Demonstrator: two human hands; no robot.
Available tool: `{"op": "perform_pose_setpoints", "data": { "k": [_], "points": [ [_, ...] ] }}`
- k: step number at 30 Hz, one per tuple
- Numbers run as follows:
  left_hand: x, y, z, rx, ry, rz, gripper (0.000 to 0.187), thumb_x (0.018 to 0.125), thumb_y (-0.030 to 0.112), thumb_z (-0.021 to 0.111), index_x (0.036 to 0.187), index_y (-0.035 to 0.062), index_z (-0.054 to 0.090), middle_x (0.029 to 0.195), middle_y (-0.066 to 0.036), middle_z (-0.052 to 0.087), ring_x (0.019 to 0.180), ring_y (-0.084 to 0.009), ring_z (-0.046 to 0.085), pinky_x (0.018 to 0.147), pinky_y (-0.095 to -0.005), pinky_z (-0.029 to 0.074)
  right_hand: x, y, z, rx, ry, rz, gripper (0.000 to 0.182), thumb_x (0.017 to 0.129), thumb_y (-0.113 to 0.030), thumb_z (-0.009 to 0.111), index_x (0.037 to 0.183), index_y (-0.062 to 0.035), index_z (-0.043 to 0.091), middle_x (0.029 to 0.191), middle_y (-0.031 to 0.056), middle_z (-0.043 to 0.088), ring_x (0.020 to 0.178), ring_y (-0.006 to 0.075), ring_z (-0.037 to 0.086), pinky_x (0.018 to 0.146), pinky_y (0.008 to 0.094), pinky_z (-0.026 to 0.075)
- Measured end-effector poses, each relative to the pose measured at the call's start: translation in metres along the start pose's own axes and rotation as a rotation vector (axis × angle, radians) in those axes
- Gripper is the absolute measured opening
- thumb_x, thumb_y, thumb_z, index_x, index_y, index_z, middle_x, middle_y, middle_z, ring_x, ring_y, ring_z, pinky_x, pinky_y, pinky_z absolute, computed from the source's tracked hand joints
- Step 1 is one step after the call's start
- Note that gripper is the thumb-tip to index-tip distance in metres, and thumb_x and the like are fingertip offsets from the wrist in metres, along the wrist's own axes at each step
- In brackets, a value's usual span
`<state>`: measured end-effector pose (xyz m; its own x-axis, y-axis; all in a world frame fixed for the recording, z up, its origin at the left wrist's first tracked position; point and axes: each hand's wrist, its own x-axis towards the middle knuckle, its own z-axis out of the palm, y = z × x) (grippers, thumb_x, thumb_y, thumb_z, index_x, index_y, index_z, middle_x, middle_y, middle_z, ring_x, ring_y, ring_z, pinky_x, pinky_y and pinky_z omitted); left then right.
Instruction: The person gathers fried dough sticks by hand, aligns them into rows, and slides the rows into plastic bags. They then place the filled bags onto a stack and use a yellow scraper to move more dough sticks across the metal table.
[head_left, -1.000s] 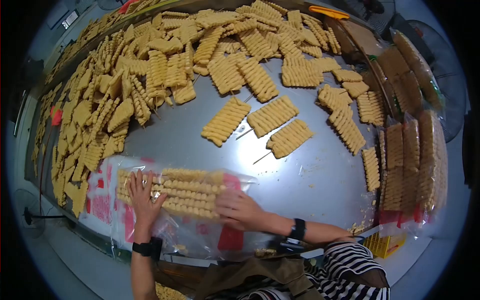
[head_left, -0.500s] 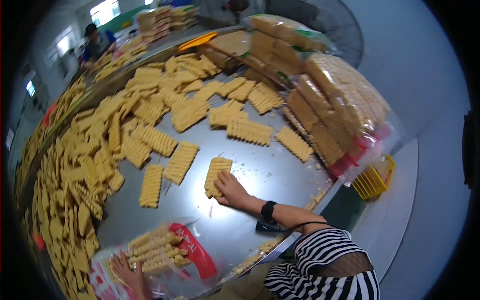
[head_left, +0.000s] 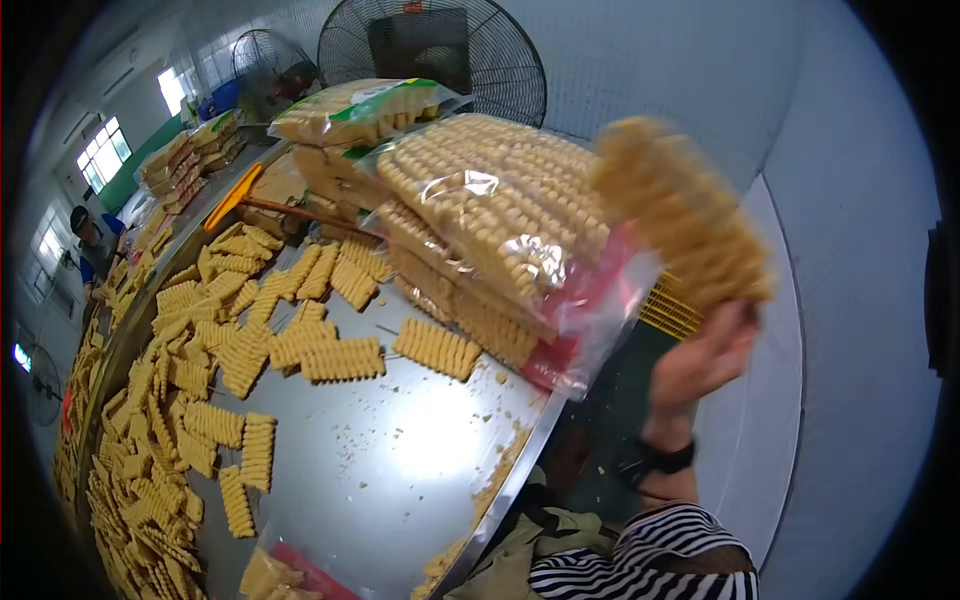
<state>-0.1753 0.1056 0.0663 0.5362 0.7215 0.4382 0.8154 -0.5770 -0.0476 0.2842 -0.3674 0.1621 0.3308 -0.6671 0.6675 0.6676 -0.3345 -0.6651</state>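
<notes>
Raised at the right, my right hand [head_left: 705, 360] grips the lower end of a ridged yellow noodle block [head_left: 685, 215], which is blurred by motion. The block is above the table's right edge, beside the filled clear bags. My left hand is outside the frame. A partly visible clear bag with a red band [head_left: 305, 575] lies at the bottom edge, with noodle pieces inside. Many loose noodle blocks [head_left: 340, 360] lie on the metal table [head_left: 400, 500], heaped along its left side.
Filled bags [head_left: 480, 190] are stacked at the table's back right, with an orange-headed tool [head_left: 235, 198] beside them. Beyond stands a large fan [head_left: 430, 50]. A yellow basket [head_left: 668, 308] is below the table's right side. A co-worker [head_left: 95, 250] is at the far left.
My right hand has lifted the noodle block off the table and moved up and right. The view has swung right, and my left hand has left the frame.
</notes>
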Motion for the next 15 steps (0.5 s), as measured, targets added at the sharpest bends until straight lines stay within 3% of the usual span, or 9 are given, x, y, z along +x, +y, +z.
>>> {"op": "perform_pose_setpoints", "data": {
  "k": [1,2,5,7,9,12,13,15],
  "points": [
    [0.005,0.016,-0.002,-0.015,0.01,0.022,0.036,0.077,0.021,0.072,0.109,0.007,0.062,0.124,-0.023,0.049,0.118,-0.0415,0.043,0.099,-0.0486,0.034,0.042,0.003,0.006,0.089,0.137,0.061,0.034,0.099,-0.022,0.048,0.117,0.0068,0.052,0.11,0.0142,0.059,0.098,0.0202,0.059,0.087,0.0329,0.048],
    [0.009,0.035,-0.002,-0.035,0.014,0.047,0.037,0.077,0.021,0.073,0.11,0.0073,0.062,0.126,-0.023,0.048,0.12,-0.0413,0.042,0.1,-0.0487,0.033,0.076,0.04,0.0,0.142,0.113,0.082,0.033,0.099,-0.022,0.048,0.114,0.0068,0.052,0.106,0.0132,0.06,0.094,0.0193,0.06,0.084,0.0321,0.05],
    [0.021,0.09,0.008,-0.122,-0.044,0.136,0.041,0.076,0.021,0.073,0.113,0.0081,0.061,0.13,-0.023,0.046,0.123,-0.0405,0.039,0.102,-0.0491,0.031,0.148,0.2,-0.015,0.198,0.068,0.295,0.031,0.099,-0.026,0.049,0.099,0.0036,0.055,0.093,0.0109,0.063,0.081,0.0176,0.063,0.072,0.0287,0.052],
    [0.023,0.131,0.019,-0.186,-0.121,0.182,0.044,0.075,0.021,0.074,0.115,0.0087,0.06,0.133,-0.022,0.044,0.126,-0.0401,0.036,0.104,-0.0494,0.029,0.153,0.288,-0.004,-0.072,-0.076,0.34,0.029,0.098,-0.027,0.051,0.096,0.0016,0.057,0.088,0.0075,0.063,0.077,0.014,0.061,0.068,0.0268,0.05],
    [0.013,0.168,0.029,-0.237,-0.224,0.22,0.046,0.074,0.021,0.074,0.116,0.0093,0.059,0.136,-0.022,0.042,0.129,-0.0396,0.034,0.105,-0.0497,0.027,0.142,0.386,0.0,-0.186,-0.369,0.48,0.028,0.096,-0.027,0.053,0.097,0.001,0.058,0.087,0.006,0.063,0.076,0.0123,0.06,0.067,0.0263,0.049],
    [-0.003,0.214,0.036,-0.303,-0.328,0.272,0.05,0.073,0.021,0.075,0.119,0.0101,0.058,0.14,-0.021,0.039,0.133,-0.0389,0.031,0.108,-0.0501,0.025,0.099,0.396,0.033,-0.468,-0.816,0.403,0.028,0.095,-0.024,0.055,0.105,0.0011,0.061,0.087,0.0044,0.062,0.076,0.0111,0.057,0.068,0.0271,0.048],
    [-0.008,0.227,0.035,-0.322,-0.354,0.276,0.051,0.073,0.022,0.075,0.12,0.0104,0.058,0.141,-0.021,0.038,0.134,-0.0387,0.03,0.108,-0.0502,0.024,0.089,0.404,0.03,-0.525,-0.87,0.35,0.028,0.095,-0.024,0.055,0.106,0.001,0.061,0.087,0.0046,0.062,0.076,0.0112,0.057,0.068,0.0272,0.048],
    [-0.003,0.273,0.014,-0.376,-0.408,0.195,0.038,0.069,0.014,0.079,0.103,0.0064,0.063,0.136,-0.022,0.043,0.129,-0.0419,0.036,0.106,-0.0497,0.03,0.068,0.41,0.019,-0.587,-0.914,0.277,0.028,0.094,-0.024,0.055,0.107,0.0008,0.061,0.088,0.0049,0.063,0.076,0.0114,0.057,0.068,0.0273,0.047]
  ]
}}
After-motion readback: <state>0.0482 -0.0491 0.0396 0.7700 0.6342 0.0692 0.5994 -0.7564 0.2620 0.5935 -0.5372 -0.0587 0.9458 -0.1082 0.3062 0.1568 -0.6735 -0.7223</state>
